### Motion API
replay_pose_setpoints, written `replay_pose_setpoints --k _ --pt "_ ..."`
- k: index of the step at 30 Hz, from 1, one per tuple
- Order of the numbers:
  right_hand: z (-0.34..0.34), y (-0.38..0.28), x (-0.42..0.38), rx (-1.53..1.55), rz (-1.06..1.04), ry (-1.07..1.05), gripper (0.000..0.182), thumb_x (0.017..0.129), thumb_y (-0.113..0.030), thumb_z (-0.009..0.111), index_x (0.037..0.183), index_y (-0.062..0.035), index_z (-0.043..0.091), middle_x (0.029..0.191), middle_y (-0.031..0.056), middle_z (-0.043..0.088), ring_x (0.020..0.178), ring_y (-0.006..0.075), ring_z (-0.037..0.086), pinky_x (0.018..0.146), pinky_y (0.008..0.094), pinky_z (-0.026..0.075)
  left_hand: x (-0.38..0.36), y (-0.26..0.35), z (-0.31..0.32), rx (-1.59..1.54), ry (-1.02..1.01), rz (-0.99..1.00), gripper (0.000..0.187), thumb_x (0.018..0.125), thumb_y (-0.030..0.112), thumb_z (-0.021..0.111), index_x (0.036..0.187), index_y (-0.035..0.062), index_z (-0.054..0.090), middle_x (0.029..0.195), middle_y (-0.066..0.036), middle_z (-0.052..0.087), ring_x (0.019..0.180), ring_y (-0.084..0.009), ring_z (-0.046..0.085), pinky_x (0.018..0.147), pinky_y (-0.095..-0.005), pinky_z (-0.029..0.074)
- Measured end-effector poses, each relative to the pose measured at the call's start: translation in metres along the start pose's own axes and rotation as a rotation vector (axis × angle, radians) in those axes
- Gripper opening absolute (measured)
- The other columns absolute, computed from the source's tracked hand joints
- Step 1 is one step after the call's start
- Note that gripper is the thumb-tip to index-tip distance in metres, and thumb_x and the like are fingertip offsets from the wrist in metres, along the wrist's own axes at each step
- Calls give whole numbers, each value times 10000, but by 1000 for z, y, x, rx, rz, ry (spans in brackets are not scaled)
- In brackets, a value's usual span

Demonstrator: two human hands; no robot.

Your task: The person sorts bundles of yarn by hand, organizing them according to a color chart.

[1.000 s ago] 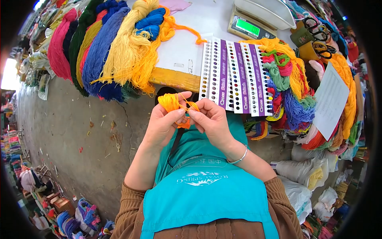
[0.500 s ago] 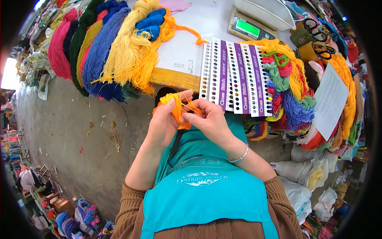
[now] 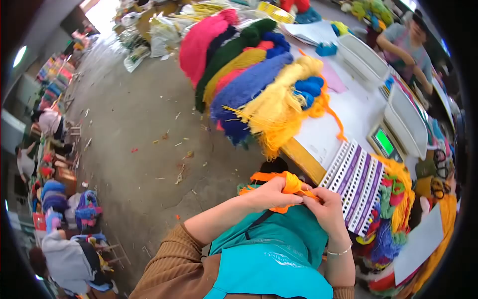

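Holding orange thread [image 3: 293,184] between two hands brought close together

The thread lies at the fingers of both hands, above the teal apron [image 3: 279,251]. The left hand [image 3: 270,194] has its fingers closed around the bundle, with a rounded yellow-orange loop standing up at its fingertips and loose orange strands showing beyond and below it. The right hand [image 3: 324,205] pinches the strands at the bundle's right side, its thumb and fingers drawn together. The fingertips of the two hands nearly meet; whether they touch is hard to tell. A thin bracelet [image 3: 340,252] circles the right wrist.

Just beyond the right hand, ahead and to the right, purple and white thread cards [image 3: 356,182] fan out at the edge of the table [image 3: 318,130]. Hanks of coloured yarn [image 3: 249,87] lie ahead of the hands, at the far end of the table's near edge, with pale yellow and orange ends hanging over it. Farther off to the right of the hands are a scale [image 3: 384,142] with a lit green display, white trays [image 3: 362,59] and black-handled scissors [image 3: 440,188]. A white sheet [image 3: 419,245] lies to the right of the right wrist, over more yarn.
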State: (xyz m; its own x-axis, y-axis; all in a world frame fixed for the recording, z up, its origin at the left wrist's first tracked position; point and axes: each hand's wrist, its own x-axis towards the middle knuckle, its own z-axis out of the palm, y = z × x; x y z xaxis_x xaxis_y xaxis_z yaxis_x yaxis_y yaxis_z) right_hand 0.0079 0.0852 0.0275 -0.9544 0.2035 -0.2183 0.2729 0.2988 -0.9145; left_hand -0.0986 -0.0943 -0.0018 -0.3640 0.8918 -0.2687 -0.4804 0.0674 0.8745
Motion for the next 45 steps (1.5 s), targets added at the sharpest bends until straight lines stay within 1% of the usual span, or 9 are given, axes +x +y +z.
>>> replay_pose_setpoints --k 6,12,17,22,26,30,35,38,45 --pt "-10 -18 11 15 -359 146 40 845 -35 662 845 -13 695 1029 88 649 743 124 548 655 255 437 -24 7 -30 126 193 16 251 939 145 615 1158 40 681 865 33 655 661 -18 491 535 -204 361" --pt "-28 -40 27 1083 -216 34 125 936 -111 542 835 -43 569 1259 199 613 1202 296 565 1048 419 406 -83 10 -99 -640 38 298 225 1002 242 517 915 71 635 556 96 321 422 -20 272 392 -206 206" --pt "-107 -59 50 1159 -359 11 230 992 -175 499 776 -104 470 628 -30 326 559 86 334 517 251 329 -145 11 -189 -1043 476 663 212 989 221 530 806 114 529 559 84 260 423 -45 230 391 -214 202" --pt "-254 -56 57 863 -476 356 235 998 -212 544 792 -116 484 602 -54 310 487 55 270 444 230 219 -230 -22 -293 -667 1267 615 169 931 188 557 776 136 512 618 14 451 534 -136 427 448 -263 385" --pt "-352 -85 18 500 -581 733 139 929 -185 636 885 -58 598 646 -52 486 476 29 356 432 172 259 -322 -47 -401 -785 1281 521 418 1001 283 388 609 207 265 510 36 267 435 -129 274 412 -291 286" --pt "-486 -97 -56 359 -646 1254 159 904 -187 676 971 -43 677 746 -3 611 457 32 319 417 184 197 -330 -27 -399 -537 1906 488 331 1011 217 432 692 173 358 516 50 244 407 -102 186 370 -252 242" --pt "-509 -118 -136 110 -759 1364 295 983 -139 539 1250 -38 613 1080 51 684 521 27 278 453 162 208 -269 2 -335 -717 920 793 225 1033 233 450 914 92 579 526 61 236 412 -45 177 371 -229 168" --pt "-442 -112 -120 -973 -709 864 338 994 -207 524 1295 -57 566 1065 23 681 560 0 289 479 144 225 -171 8 -247 -582 640 754 323 1038 280 446 1282 94 547 532 63 255 411 -44 174 377 -227 169" --pt "-211 -39 -11 -31 -417 136 372 942 -178 548 1277 -25 491 819 20 686 668 61 525 657 207 422 14 22 -35 -633 -186 439 456 1032 285 469 1445 102 406 745 12 408 514 -50 336 440 -195 272"
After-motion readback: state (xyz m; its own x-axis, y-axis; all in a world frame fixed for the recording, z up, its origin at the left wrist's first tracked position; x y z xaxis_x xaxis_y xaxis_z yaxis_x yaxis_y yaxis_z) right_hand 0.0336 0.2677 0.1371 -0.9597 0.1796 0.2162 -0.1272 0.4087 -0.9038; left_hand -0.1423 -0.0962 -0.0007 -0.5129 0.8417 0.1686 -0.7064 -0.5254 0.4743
